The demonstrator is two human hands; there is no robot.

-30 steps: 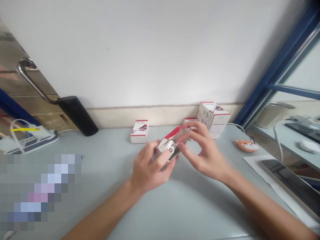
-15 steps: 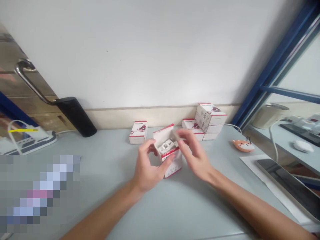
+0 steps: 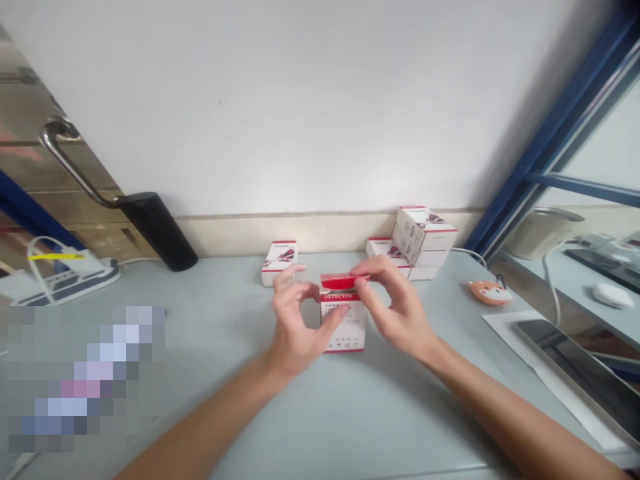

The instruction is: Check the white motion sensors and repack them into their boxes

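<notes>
Smooth cardboard detector box (image 3: 347, 330), matt tabletop (image 3: 380, 427)

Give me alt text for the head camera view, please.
A white DETECTOR box with a red top flap stands on a pale grey table; the right hand holds the flap, the left hand touches the box's front. Similar boxes stand behind.

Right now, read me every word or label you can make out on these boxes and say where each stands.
"DETECTOR": white letters on the red band across the front of the white carton.
Smaller print below it: too small to read.
Print on the stacked cartons and the lone carton: too small to read.
</notes>
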